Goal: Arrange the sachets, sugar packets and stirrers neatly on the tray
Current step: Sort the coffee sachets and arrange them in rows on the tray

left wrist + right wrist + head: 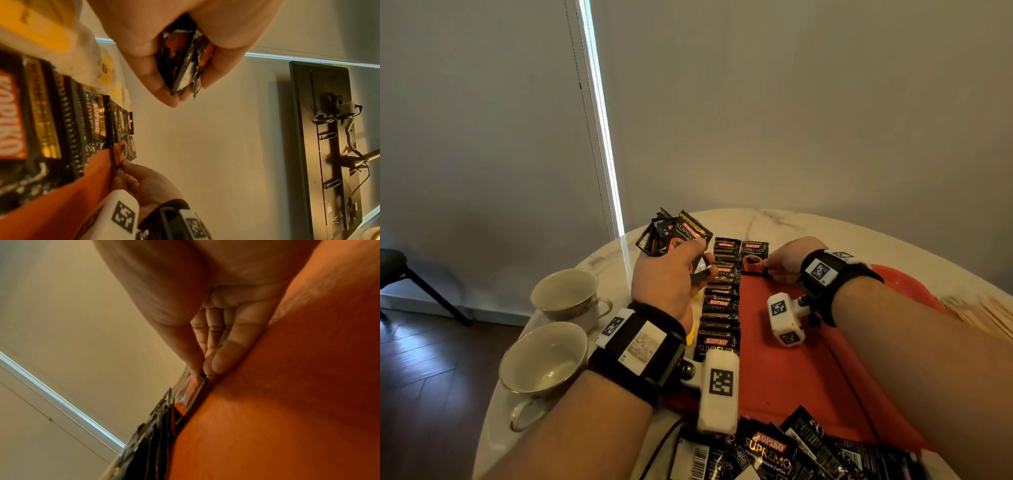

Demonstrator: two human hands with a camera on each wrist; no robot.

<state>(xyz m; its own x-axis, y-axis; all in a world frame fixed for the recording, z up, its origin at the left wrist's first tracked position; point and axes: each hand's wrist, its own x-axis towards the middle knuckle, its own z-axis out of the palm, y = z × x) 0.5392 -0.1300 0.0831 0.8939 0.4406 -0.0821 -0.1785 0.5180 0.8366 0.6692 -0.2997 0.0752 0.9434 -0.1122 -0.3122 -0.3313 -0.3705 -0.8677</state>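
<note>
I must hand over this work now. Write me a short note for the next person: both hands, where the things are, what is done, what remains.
Left hand: holds a bunch of sachets above the table.
Right hand: pinches the near edge of one sachet at the far end of the red tray, starting a second column.
Done: one overlapping column of sachets lies along the tray's left side.
Left: the loose sachet pile at the near edge and the wooden stirrers to the right of the tray. Yellow packets lie left of the column; whether they are on the tray is unclear.
</note>
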